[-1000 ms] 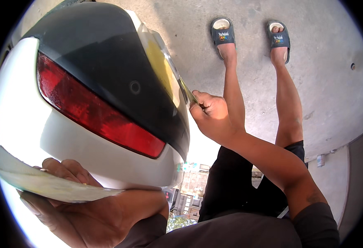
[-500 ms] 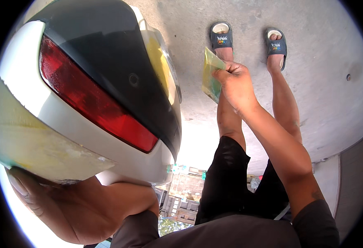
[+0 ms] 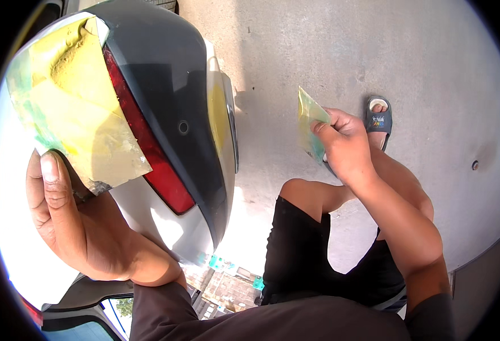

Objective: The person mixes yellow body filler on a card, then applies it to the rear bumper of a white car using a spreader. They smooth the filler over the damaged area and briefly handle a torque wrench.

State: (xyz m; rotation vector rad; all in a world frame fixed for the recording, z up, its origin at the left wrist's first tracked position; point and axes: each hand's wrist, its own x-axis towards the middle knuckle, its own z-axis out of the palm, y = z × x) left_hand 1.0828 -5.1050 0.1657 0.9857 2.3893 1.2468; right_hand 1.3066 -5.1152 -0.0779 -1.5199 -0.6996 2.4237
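Observation:
My left hand (image 3: pixel 79 227) grips the near edge of a flat putty board (image 3: pixel 85 102), thumb on top and fingers underneath. Thick yellow putty lies on the board, with greenish smears at its left side and a dark chipped corner. It hangs over part of a car's red tail light (image 3: pixel 167 184). Out over the floor, my right hand (image 3: pixel 346 142) pinches a thin, translucent yellow-green putty spreader (image 3: pixel 310 125) between thumb and fingers. The spreader stands nearly on edge, apart from the car.
A dark grey panel (image 3: pixel 173 79) with a small round mark borders the tail light on the white car. Beyond it, a yellow patch (image 3: pixel 218 113) shows on the bodywork. My slippered foot (image 3: pixel 379 116) and bent knees are over the concrete floor (image 3: pixel 295 45).
The putty board has risen and tilted, so its putty-covered face now shows. My right hand with the spreader appears farther right and lower. My knees are more bent, and one slipper is now mostly hidden.

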